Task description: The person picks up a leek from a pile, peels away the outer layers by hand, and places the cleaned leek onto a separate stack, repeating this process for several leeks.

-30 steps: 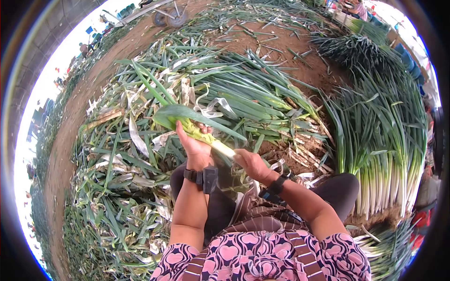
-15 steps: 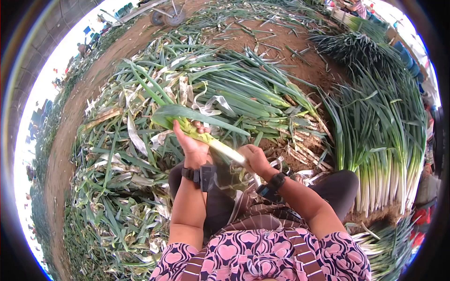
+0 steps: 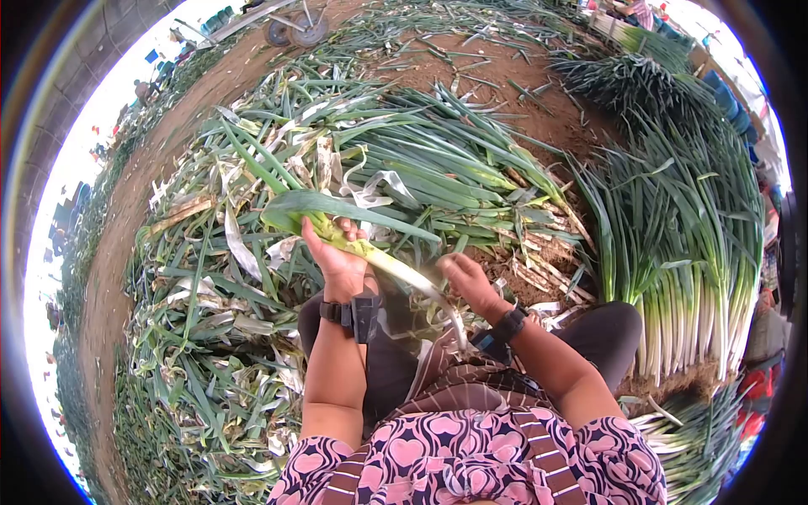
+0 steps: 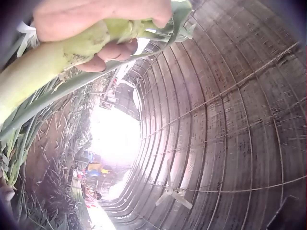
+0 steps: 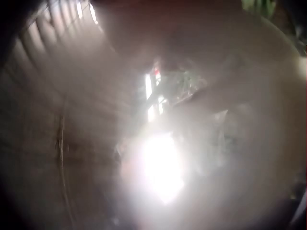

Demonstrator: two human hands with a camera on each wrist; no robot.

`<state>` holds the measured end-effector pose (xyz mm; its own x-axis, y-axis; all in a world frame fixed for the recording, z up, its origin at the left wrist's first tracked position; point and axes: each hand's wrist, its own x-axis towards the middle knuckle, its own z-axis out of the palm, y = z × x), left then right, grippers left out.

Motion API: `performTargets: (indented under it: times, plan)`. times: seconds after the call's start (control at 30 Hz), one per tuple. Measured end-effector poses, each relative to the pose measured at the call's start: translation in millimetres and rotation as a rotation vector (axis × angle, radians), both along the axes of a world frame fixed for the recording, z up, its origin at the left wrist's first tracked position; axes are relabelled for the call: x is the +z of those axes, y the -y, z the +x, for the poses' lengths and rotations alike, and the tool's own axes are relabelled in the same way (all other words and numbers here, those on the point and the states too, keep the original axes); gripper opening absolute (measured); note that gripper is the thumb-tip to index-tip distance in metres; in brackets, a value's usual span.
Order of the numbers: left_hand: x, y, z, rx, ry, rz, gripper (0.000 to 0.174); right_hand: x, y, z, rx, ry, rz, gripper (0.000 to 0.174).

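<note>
In the head view, the left hand [image 3: 338,268] grips a leek [image 3: 396,268] where its green leaves meet the pale stem, which slants down to the right with its lower end near the lap. The left wrist view shows fingers [image 4: 103,17] wrapped round the same leek [image 4: 29,72]. Just right of the white stem, and apart from it, is the right hand [image 3: 470,284], its fingers curled; nothing can be made out in it. The right wrist view is blurred and hazy. Beyond the hands lies a heap of untrimmed leeks [image 3: 438,172].
Cleaned leeks with white stems [image 3: 673,269] lie in a dense row at the right. Leaf scraps [image 3: 210,337] cover the ground at the left. Bare soil [image 3: 505,71] and a wheeled cart [image 3: 308,30] are farther off. The person's knees flank the work.
The right hand has come away from the stem, moving right and slightly up, and more of the stem shows. The left hand with the leek has shifted slightly left.
</note>
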<state>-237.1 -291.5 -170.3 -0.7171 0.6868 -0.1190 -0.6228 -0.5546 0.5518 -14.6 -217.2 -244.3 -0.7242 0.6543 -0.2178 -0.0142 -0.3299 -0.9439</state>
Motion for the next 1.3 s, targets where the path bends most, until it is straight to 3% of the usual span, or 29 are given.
performTargets:
  times: [0.1,0.13,0.43,0.53,0.73,0.93,1.1,1.3]
  plan:
    - [0.7,-0.9,2.2,-0.001,-0.013,-0.009,0.044,0.1,13.0,-5.1,0.062,0.127,0.694,0.026]
    - [1.4,-0.9,2.8,0.0,-0.016,-0.012,0.044,5.0,17.1,-7.6,0.007,0.144,0.793,0.023]
    - [-2.4,-0.4,-0.5,0.049,-0.011,-0.045,0.044,13.6,23.0,-9.7,-0.071,0.106,0.825,0.018]
    - [-0.5,1.2,0.2,0.035,-0.017,-0.036,0.043,18.0,21.7,-11.0,-0.005,0.122,0.635,0.017]
    - [0.2,1.6,1.8,0.027,-0.044,-0.042,0.042,-2.5,16.0,-17.3,0.01,0.114,0.802,0.017]
    - [8.9,3.9,3.9,0.066,-0.037,-0.078,0.043,-17.4,15.6,-12.1,-0.136,0.096,0.477,0.013]
    - [5.8,7.7,-3.0,0.039,-0.049,-0.008,0.043,-36.9,-5.0,1.7,-0.296,-0.011,-0.194,0.012]
    - [17.2,21.8,-16.8,0.176,-0.075,0.017,0.043,-93.4,-61.4,61.6,-0.591,-0.024,-0.534,0.011]
